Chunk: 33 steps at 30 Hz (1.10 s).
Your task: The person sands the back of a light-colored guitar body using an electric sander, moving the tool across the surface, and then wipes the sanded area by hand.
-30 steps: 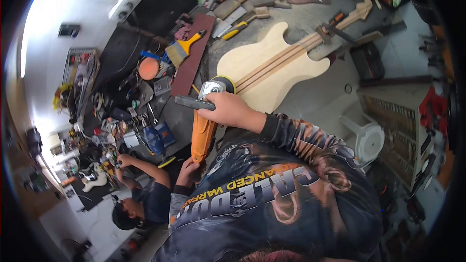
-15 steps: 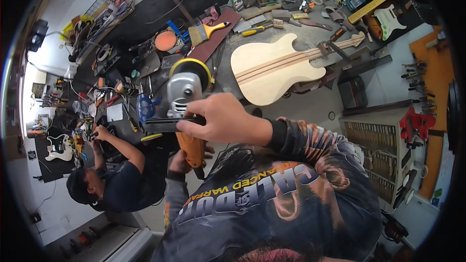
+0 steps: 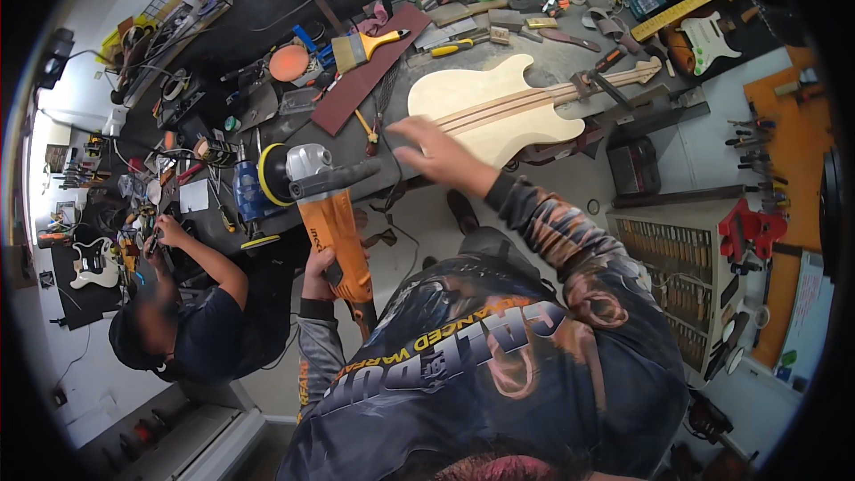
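An orange angle polisher [image 3: 337,236] with a silver head, a black side handle and a yellow-edged round pad is gripped by my left hand [image 3: 318,273] around its body. The tool stands tilted in front of me, its pad turned to the left. My right hand [image 3: 438,156] is off the tool and holds nothing, fingers stretched out beside the guitar body [image 3: 512,116]. This pale wooden body with dark centre stripes lies on the bench, and my right hand covers part of its near-left edge. A clamp [image 3: 595,87] sits across the neck.
A paintbrush [image 3: 361,51], an orange sanding disc [image 3: 289,63] and a dark red board [image 3: 378,71] lie on the cluttered bench. A sunburst guitar [image 3: 699,43] is at the far right. At left, a co-worker [image 3: 200,307] handles something at the bench. A drawer cabinet [image 3: 663,272] stands right.
My right hand has let go of the polisher's side handle and moved right and up, opening toward the guitar body. The polisher has turned and its pad has swung left and down.
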Motion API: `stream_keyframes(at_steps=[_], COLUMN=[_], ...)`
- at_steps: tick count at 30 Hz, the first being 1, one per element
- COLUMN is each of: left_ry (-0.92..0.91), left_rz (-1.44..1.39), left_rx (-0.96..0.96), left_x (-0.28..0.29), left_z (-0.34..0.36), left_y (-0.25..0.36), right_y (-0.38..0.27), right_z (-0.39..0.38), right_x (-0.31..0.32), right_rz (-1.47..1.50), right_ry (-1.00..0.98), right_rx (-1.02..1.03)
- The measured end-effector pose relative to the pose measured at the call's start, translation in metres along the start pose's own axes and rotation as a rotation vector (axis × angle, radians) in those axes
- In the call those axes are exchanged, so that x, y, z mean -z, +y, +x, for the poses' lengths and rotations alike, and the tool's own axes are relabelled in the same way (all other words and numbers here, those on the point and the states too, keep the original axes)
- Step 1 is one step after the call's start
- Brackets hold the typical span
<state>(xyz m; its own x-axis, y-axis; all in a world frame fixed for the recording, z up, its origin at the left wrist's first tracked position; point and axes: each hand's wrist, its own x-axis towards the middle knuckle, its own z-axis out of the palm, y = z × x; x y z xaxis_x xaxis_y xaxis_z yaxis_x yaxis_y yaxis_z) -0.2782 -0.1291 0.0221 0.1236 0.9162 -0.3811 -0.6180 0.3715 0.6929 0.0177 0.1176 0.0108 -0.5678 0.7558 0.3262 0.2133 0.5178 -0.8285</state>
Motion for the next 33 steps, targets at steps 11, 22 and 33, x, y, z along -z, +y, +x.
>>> stream_keyframes(at_steps=[11,22,33], left_ry=[0.737,1.038,1.224], left_rz=[0.604,0.831,1.117], left_rx=[-0.180,-0.380,-0.328], left_x=[0.026,0.042,0.042], left_z=[0.109,0.174,0.202], left_y=[-0.021,-0.035,-0.040], right_y=[0.193,0.150,0.187], right_z=[-0.040,-0.071,-0.066], right_x=[0.049,0.054,0.069], right_rz=[-0.875,-0.411,-0.814], right_ry=[0.049,-0.159,-0.163], right_rx=[-0.392,-0.059,-0.168])
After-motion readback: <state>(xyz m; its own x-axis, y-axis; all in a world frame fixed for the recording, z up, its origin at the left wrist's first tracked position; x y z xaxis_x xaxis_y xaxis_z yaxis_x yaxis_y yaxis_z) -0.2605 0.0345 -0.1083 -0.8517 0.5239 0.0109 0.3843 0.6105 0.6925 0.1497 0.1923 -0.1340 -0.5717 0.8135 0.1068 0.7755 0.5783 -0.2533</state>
